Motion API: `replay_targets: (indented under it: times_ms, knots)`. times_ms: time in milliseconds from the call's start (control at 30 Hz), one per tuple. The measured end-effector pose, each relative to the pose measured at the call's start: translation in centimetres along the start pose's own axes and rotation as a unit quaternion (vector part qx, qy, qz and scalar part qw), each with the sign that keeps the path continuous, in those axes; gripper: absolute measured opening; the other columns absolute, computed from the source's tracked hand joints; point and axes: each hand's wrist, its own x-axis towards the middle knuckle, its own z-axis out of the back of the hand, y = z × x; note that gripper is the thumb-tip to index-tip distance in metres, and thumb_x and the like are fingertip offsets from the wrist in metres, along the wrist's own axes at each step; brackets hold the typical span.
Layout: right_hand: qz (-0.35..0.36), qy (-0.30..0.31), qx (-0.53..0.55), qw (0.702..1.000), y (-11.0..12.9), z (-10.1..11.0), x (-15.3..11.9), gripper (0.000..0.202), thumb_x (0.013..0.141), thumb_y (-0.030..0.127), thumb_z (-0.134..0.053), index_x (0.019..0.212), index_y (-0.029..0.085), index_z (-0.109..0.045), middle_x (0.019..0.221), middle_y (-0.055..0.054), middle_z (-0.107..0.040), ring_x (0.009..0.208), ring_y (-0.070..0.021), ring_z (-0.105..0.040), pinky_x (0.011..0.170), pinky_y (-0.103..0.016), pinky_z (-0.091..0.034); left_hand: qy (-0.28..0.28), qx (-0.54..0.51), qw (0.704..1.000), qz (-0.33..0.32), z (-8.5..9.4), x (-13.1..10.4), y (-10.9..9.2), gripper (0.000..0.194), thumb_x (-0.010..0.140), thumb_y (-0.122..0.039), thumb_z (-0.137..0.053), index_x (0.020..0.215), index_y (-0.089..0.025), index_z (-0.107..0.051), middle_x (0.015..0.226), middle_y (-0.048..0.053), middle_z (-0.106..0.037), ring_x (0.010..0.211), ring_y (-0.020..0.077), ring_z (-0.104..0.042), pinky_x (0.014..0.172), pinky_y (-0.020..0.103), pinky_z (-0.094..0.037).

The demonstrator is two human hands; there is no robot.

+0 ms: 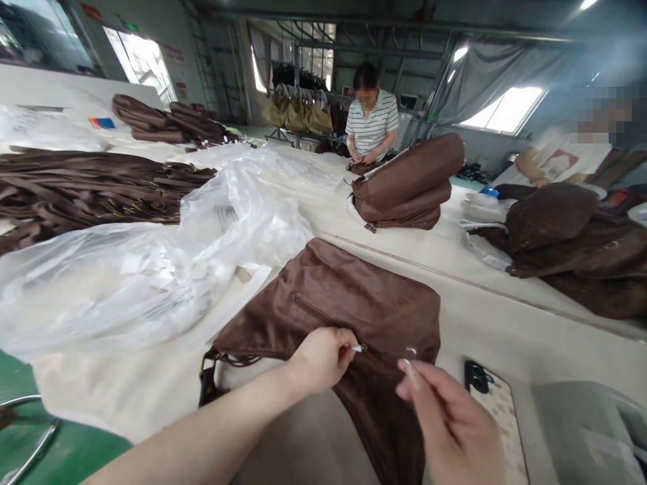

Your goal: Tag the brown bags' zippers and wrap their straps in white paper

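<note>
A dark brown leather-look bag (364, 283) lies flat on the table before me, with a zipper line across its front. My left hand (326, 357) is closed in a pinch over the bag. A small white piece (358, 348) sticks out from its fingertips, right beside the brass-coloured zipper pull (364, 347). To the right, my right hand (449, 414) is raised just off the bag's edge, thumb and finger pinched together. A tiny clear or whitish bit (411, 351) shows at those fingertips; its kind cannot be made out. Beneath my left forearm, a strap with a buckle (208, 377) lies at the bag's corner.
Crumpled clear plastic bags (151, 283) cover the left, with brown straps (91, 188) piled behind. A phone (495, 411) and a grey container (586, 431) are at right. More brown bags (404, 188) stand farther back. Two people work across the table (546, 343).
</note>
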Motion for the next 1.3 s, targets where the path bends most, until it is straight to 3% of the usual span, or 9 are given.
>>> replay_targets:
  times_ms: [100,233,400,567,700,867,1000,1100,1300]
  knots:
    - [0.007,0.15,0.096,0.984,1.7,-4.7,3.1,0.038,0.085,0.055,-0.056,0.091,0.021,-0.072,0.073,-0.004,-0.069,0.069,-0.0179,-0.063,0.067,-0.027,-0.051,0.006,0.02,1.0,-0.012,0.3,0.0,-0.2,0.017,0.08,-0.013,-0.048,0.082,-0.019,-0.064,0.081,0.003,-0.069,0.072,0.0163,-0.064,0.066,0.023,-0.045]
    - [-0.099,0.191,0.213,0.953,-0.8,-7.1,4.2,0.038,0.08,0.054,-0.062,0.087,0.017,-0.071,0.062,-0.001,-0.063,0.058,-0.0136,-0.057,0.054,-0.023,-0.045,0.012,0.034,0.999,0.003,0.4,-0.1,-0.5,0.018,0.082,-0.011,-0.046,0.092,-0.019,-0.059,0.084,0.004,-0.07,0.077,0.0191,-0.066,0.069,0.026,-0.048]
    - [-0.17,0.207,0.256,0.929,-2.4,-6.9,3.7,0.034,0.075,0.05,-0.069,0.08,0.016,-0.07,0.06,0.0,-0.06,0.053,-0.0109,-0.052,0.045,-0.02,-0.037,0.012,0.078,0.997,0.026,-0.1,-0.3,-0.8,0.033,0.086,-0.012,-0.043,0.118,-0.016,-0.042,0.088,0.006,-0.07,0.082,0.0215,-0.068,0.073,0.031,-0.051]
    - [-0.196,0.235,0.253,0.918,-2.4,-7.1,4.3,0.03,0.075,0.045,-0.066,0.076,0.015,-0.069,0.058,0.0,-0.059,0.051,-0.0098,-0.051,0.043,-0.019,-0.035,0.048,0.135,0.989,0.034,-0.1,-0.4,-1.5,0.03,0.09,-0.012,-0.039,0.12,-0.015,-0.041,0.092,0.008,-0.07,0.085,0.0227,-0.068,0.076,0.034,-0.051]
    - [-0.209,0.25,0.233,0.916,-2.4,-7.0,4.4,0.027,0.074,0.041,-0.065,0.078,0.015,-0.069,0.057,0.001,-0.058,0.047,-0.0096,-0.051,0.04,-0.019,-0.035,0.065,0.135,0.988,0.029,0.1,-0.4,-1.6,0.02,0.093,-0.015,-0.038,0.103,-0.018,-0.055,0.088,0.007,-0.069,0.082,0.0219,-0.066,0.073,0.031,-0.05]
    - [-0.19,0.306,0.191,0.913,-2.2,-6.5,4.0,0.031,0.078,0.044,-0.063,0.085,0.016,-0.071,0.062,0.0,-0.064,0.05,-0.01,-0.055,0.043,-0.019,-0.04,0.069,-0.074,0.994,0.048,1.1,-0.2,-0.5,0.02,0.087,-0.015,-0.044,0.089,-0.019,-0.063,0.084,0.002,-0.067,0.076,0.0139,-0.062,0.069,0.023,-0.047]
    - [-0.166,0.328,0.177,0.913,-2.4,-6.7,3.8,0.033,0.079,0.048,-0.06,0.082,0.016,-0.069,0.063,0.0,-0.064,0.05,-0.0094,-0.056,0.045,-0.019,-0.042,0.147,-0.275,0.939,0.147,1.4,-0.2,-0.4,0.015,0.083,-0.023,-0.049,0.087,-0.016,-0.062,0.071,-0.001,-0.061,0.058,0.0098,-0.054,0.054,0.02,-0.045]
    - [-0.146,0.309,0.192,0.92,-2.6,-7.1,3.7,0.033,0.08,0.047,-0.059,0.073,0.016,-0.065,0.062,0.0,-0.063,0.048,-0.0084,-0.054,0.043,-0.018,-0.041,0.121,-0.319,0.927,0.158,1.0,-0.5,-1.1,0.015,0.083,-0.023,-0.048,0.085,-0.015,-0.06,0.067,-0.001,-0.06,0.055,0.0098,-0.054,0.053,0.02,-0.045]
    - [-0.129,0.263,0.173,0.94,-2.5,-7.8,3.7,0.034,0.081,0.045,-0.054,0.063,0.017,-0.061,0.051,0.002,-0.058,0.042,-0.009,-0.053,0.041,-0.019,-0.042,0.0,-0.129,0.99,0.057,0.2,-1.7,-2.6,0.02,0.086,-0.016,-0.043,0.084,-0.019,-0.062,0.075,0.001,-0.066,0.07,0.014,-0.06,0.064,0.024,-0.044]
